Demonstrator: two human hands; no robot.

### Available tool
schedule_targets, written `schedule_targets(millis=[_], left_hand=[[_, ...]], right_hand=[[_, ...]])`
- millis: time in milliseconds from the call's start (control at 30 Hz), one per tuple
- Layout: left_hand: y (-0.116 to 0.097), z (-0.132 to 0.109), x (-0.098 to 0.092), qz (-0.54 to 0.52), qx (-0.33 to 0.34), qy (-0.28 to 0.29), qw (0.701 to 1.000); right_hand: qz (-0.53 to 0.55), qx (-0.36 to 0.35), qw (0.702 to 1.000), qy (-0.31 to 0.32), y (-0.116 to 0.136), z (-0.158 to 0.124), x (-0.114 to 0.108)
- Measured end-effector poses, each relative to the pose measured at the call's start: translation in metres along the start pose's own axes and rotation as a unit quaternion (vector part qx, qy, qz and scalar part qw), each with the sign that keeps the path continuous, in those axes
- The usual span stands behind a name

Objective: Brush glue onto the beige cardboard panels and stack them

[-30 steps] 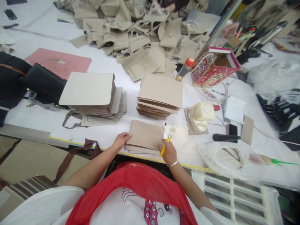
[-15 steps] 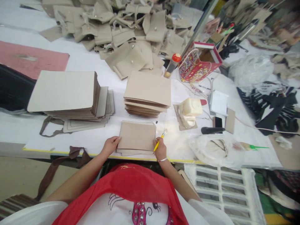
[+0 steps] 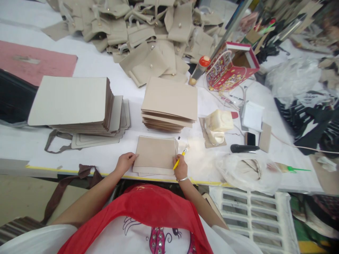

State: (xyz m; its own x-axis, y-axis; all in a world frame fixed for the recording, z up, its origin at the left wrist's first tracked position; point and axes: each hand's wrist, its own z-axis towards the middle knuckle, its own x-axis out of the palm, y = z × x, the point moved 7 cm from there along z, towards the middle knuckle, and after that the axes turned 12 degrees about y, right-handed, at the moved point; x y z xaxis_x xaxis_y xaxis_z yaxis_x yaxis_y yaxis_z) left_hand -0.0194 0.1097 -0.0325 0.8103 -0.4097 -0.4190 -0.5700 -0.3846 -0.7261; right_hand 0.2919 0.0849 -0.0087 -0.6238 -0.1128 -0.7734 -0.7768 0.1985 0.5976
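Note:
A beige rectangular panel (image 3: 156, 151) lies before me on a few similar sheets, and a pale strip of the one below shows along its front edge. My left hand (image 3: 126, 162) pinches the panel's left edge between thumb and fingers. At the opposite edge, my right hand (image 3: 180, 167) is closed around a yellow-handled brush (image 3: 179, 159), its pale bristles pointing away from me. The right fingertips also meet the panel's edge; whether they grip it is hard to see. Behind it stands a stack of beige panels (image 3: 171, 98).
A taller stack of grey-beige boards (image 3: 70, 100) stands at the left. To the right are a cream-coloured container (image 3: 219, 121), a phone (image 3: 250, 139), a black-handled tool (image 3: 244, 148) and a clear plastic bag (image 3: 249, 171). Beige bag pieces (image 3: 148, 63) are heaped at the back.
The top panel has slid slightly away from me, so a wider strip of the sheet below shows in front. Both hands stay at its edges. The view has shifted a little.

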Motion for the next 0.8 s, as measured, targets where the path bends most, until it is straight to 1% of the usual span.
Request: schedule_targets(millis=[100,200,433,633,800], left_hand=[[0.005,0.003,0.002,-0.002,0.002,-0.002,1.0],[0.006,0.004,0.003,0.007,0.007,-0.009,1.0],[-0.002,0.002,0.0,0.012,0.012,-0.035,0.999],[-0.005,0.0,0.0,0.01,0.004,-0.051,0.999],[-0.012,-0.005,-0.002,0.05,0.023,-0.073,0.996]], right_hand=[[0.009,0.007,1.0,0.002,-0.001,0.0,0.0],[0.01,0.009,1.0,0.004,-0.001,0.0,0.0],[0.012,0.016,1.0,0.005,-0.003,0.0,0.001],[-0.009,0.022,1.0,0.015,-0.001,0.001,0.0],[-0.028,0.029,0.999,0.016,0.0,0.0,0.0]])
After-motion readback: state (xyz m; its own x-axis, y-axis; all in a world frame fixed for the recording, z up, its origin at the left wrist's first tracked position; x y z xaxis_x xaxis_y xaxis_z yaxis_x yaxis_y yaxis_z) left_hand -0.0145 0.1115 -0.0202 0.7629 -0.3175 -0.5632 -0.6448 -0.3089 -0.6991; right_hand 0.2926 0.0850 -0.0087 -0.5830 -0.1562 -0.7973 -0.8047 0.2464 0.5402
